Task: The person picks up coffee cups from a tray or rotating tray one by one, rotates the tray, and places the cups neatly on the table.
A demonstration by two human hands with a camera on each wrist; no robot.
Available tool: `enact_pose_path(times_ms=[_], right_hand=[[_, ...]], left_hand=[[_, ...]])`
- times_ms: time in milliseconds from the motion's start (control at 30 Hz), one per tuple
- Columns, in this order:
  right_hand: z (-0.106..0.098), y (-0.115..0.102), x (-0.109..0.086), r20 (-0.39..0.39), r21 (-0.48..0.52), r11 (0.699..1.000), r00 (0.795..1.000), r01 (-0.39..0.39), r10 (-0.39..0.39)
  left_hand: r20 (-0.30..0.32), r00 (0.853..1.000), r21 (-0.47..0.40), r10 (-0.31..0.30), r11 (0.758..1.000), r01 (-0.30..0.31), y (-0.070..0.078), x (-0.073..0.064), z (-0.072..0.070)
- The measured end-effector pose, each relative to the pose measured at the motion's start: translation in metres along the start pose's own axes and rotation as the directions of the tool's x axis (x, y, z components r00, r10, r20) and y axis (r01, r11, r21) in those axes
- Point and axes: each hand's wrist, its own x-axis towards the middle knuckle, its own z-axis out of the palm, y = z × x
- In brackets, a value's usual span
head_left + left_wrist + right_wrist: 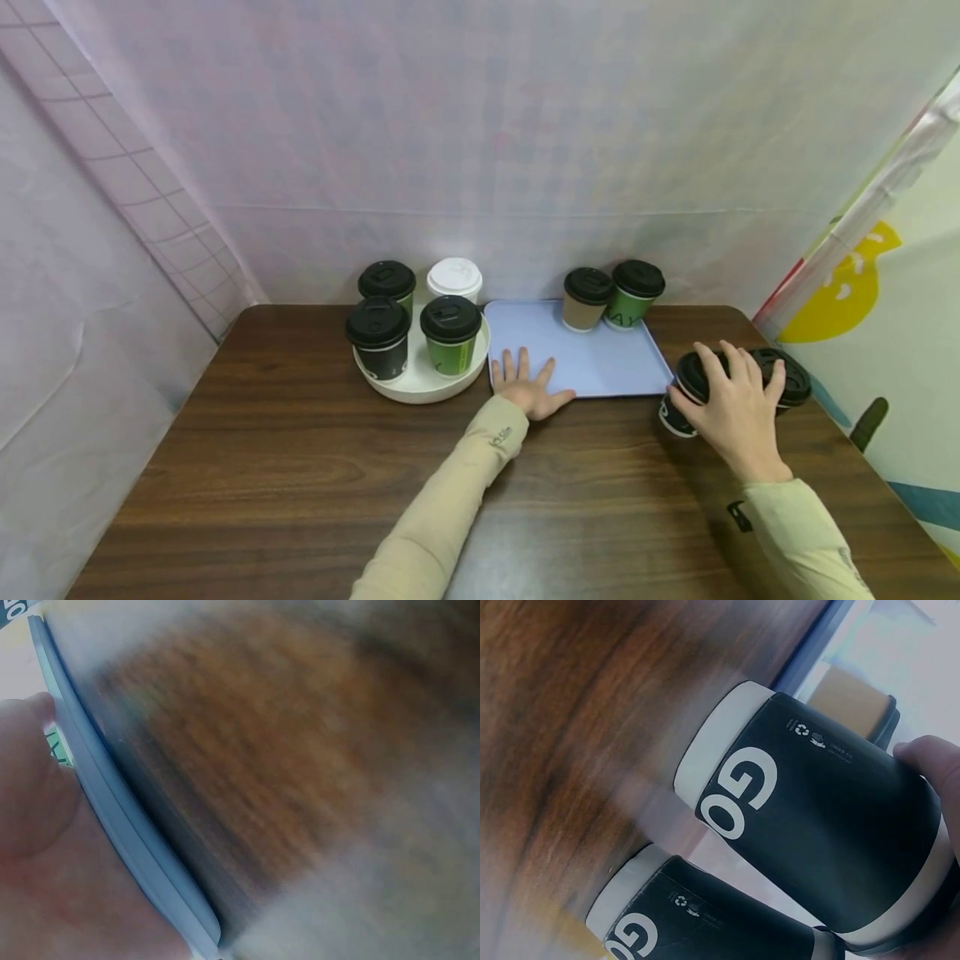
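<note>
My right hand (pixel 738 408) grips a black paper coffee cup (pixel 677 418) from above, fingers spread around its black lid. In the right wrist view this cup (pixel 817 802) bears a white "GO", and my thumb presses near its lid end. A second black "GO" cup (pixel 795 379) stands right beside it, partly behind my hand. With fingers spread straight, my left hand (pixel 531 393) rests on the front left of a pale blue rectangular tray (pixel 607 367). A tan cup (pixel 582 313) and a green cup (pixel 627 310), both black-lidded, stand at the tray's back right.
Left of the tray, a round white tray (pixel 420 397) bears a black cup (pixel 381 358), a green cup (pixel 452 356), a white-lidded cup (pixel 455 279) and another black-lidded cup (pixel 387 279). Behind the brown wooden table (pixel 300 467) hangs a pale cloth (pixel 480 150).
</note>
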Motion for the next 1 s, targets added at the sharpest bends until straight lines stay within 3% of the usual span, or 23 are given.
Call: enact_pose_path(times_ms=[267, 367, 533, 667, 833, 1000], right_hand=[[-0.008, -0.005, 0.0, 0.037, -0.011, 1.0, 0.999, -0.023, 0.024], [-0.012, -0.014, 0.003, 0.013, 0.001, 1.0, 1.0, -0.01, 0.01], [-0.007, -0.045, 0.014, -0.073, 0.058, 0.996, 0.996, 0.063, -0.059], [0.008, -0.075, 0.021, -0.079, 0.169, 0.982, 0.994, 0.082, -0.069], [0.032, -0.099, 0.038, -0.013, 0.29, 0.957, 1.0, -0.011, 0.015], [0.052, -0.1, 0.06, 0.067, 0.282, 0.951, 0.991, -0.129, 0.115]], left_hand=[[0.025, 1.0, -0.014, 0.001, 1.0, 0.0, 0.002, -0.002, 0.001], [0.027, 1.0, -0.017, 0.004, 1.0, -0.004, 0.002, -0.001, 0.0], [0.011, 1.0, -0.013, 0.0, 1.0, 0.0, 0.0, 0.0, -0.001], [0.007, 1.0, -0.011, 0.003, 1.0, -0.003, -0.002, 0.0, -0.002], [0.014, 1.0, -0.007, 0.003, 1.0, -0.003, -0.001, -0.004, -0.004], [-0.014, 1.0, -0.031, 0.001, 1.0, -0.001, 0.004, -0.016, -0.008]])
